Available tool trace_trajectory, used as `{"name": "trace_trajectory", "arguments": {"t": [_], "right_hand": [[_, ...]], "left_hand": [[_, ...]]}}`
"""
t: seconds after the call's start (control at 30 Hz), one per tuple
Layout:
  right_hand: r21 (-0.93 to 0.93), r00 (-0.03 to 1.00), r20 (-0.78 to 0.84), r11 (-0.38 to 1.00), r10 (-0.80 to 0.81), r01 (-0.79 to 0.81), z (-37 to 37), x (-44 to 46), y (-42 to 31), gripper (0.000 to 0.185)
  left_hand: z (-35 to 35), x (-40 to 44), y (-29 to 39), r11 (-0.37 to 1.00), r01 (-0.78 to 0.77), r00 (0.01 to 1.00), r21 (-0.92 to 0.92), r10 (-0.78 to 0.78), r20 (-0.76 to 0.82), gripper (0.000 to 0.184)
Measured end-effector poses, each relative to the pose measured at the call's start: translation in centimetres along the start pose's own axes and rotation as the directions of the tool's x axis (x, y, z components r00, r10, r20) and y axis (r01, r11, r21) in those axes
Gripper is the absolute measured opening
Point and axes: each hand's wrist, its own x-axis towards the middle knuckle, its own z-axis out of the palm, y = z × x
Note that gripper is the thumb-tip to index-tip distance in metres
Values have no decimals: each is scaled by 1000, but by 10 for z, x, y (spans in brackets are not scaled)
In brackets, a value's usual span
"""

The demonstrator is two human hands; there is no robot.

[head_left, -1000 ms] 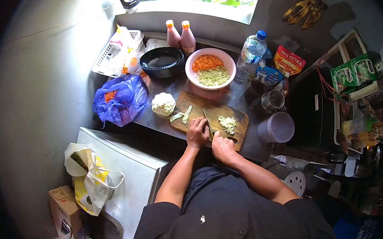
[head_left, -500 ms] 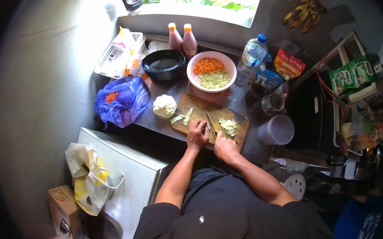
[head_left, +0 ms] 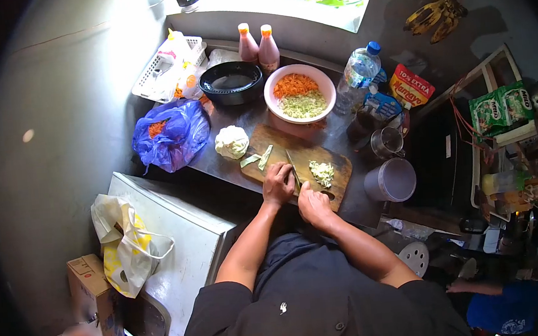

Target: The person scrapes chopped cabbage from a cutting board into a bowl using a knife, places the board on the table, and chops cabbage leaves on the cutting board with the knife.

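A wooden cutting board [head_left: 311, 144] lies on the dark metal table. My right hand [head_left: 315, 203] is closed round the handle of a knife [head_left: 293, 166], whose blade points away from me. Just left of the blade, my left hand [head_left: 278, 184] presses curled fingers onto the board; what lies under them is mostly hidden. Chopped cabbage [head_left: 322, 173] forms a small pile right of the knife. Cabbage strips [head_left: 265, 157] lie at the board's left side, beside a partly cut cabbage [head_left: 231, 142]. Behind the board, a pink bowl [head_left: 270, 108] holds shredded carrot and shredded pale green vegetable.
A blue plastic bag [head_left: 178, 140] and a black bowl [head_left: 232, 98] stand left and behind. Two pink bottles [head_left: 268, 53] are at the back. A water bottle [head_left: 359, 72], glass mug [head_left: 387, 141] and round tub [head_left: 390, 180] stand right. Another person in blue [head_left: 504, 307] is lower right.
The knife has shifted slightly, coming closer to my left fingers than half a second ago. At the lower right, the other person's arm has come into view.
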Motion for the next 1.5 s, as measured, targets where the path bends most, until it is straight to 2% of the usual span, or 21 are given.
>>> {"name": "trace_trajectory", "arguments": {"t": [0.13,0.3,0.37,0.4,0.47,0.53,0.6,0.67,0.8,0.87,0.9,1.0,1.07,1.1,1.17,1.37,1.5], "right_hand": [[-44,997,28,997,68,-67,5,17,-8,16],[-13,999,32,1000,18,-17,1,16,1,21],[26,999,22,999,-45,44,-3,8,14,26],[23,998,17,998,-52,52,-5,3,20,26],[114,996,90,993,7,-17,-8,-7,30,28],[180,998,56,984,-26,15,-14,-17,32,29],[213,997,69,977,-47,31,-21,-23,27,31],[205,989,93,974,-113,92,-7,-17,24,32],[238,981,131,965,-140,106,17,-12,27,33],[244,982,116,963,-150,118,19,-13,26,35],[237,988,116,969,-97,67,18,-20,28,32],[215,990,142,976,-1,-30,12,-26,33,32],[257,991,110,961,78,-105,-4,-37,27,39],[263,986,117,953,122,-149,0,-35,24,39],[253,988,92,956,128,-147,6,-29,14,39],[198,991,36,971,128,-133,7,-9,-24,38],[101,992,-28,988,124,-121,14,-4,-29,29]], "left_hand": [[2,-1,-3,1000,13,1000,-24,-13,-8,18],[-2,-3,2,1000,-4,1000,-2,4,-26,15],[0,-4,4,995,98,992,-9,-98,-76,12],[2,-5,7,995,96,992,-6,-96,-85,12],[5,-8,12,968,237,955,-87,-249,-161,10],[1,-9,17,967,247,958,-54,-252,-138,11],[-2,-10,26,957,272,958,96,-260,-121,10],[-4,-10,30,946,306,948,106,-292,-127,13],[-12,-14,30,935,322,947,150,-320,-34,19],[-16,-11,29,930,324,944,175,-331,13,19],[-18,-13,29,930,325,943,173,-332,10,19],[-17,-11,20,962,241,969,127,-246,19,17],[-18,-12,17,983,139,990,117,-140,-4,15],[-20,-13,16,983,147,989,107,-146,-12,15],[-26,-9,13,993,51,998,102,-54,24,13],[-31,-2,-18,991,20,987,-134,1,158,12],[-41,6,-19,983,-15,978,-183,52,204,12]]}}
